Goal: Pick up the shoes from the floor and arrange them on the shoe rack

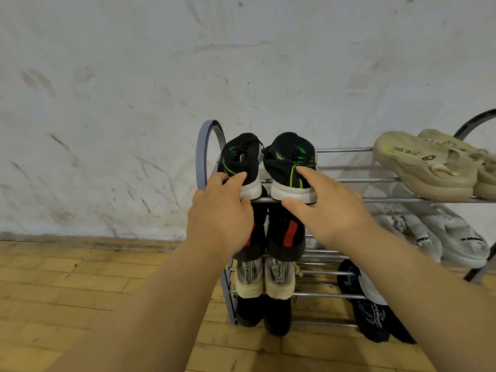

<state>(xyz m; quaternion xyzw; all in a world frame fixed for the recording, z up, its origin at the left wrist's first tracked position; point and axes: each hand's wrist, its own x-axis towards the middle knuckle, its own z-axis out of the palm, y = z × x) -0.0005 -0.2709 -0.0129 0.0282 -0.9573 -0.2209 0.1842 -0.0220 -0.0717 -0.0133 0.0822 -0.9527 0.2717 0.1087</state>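
Black-green pair (268, 162) is set on rack (349, 200) top tier, heels outward. Left hand (220, 218) and right hand (330, 208) loosely touch the heels, fingers spread — nothing clasped. Knit uppers judged soft, light; stiffer white soles best gripped.

"CAPRO" runs down the heel of a cream-white shoe (279, 277); other prints stay illegible.

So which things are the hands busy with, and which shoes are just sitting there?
In the job now:
- left hand on the left black-and-green shoe
- right hand on the right black-and-green shoe
- shoe rack

Just sitting on the rack:
- beige slip-ons
- grey slip-ons
- black-and-red shoes
- cream shoes
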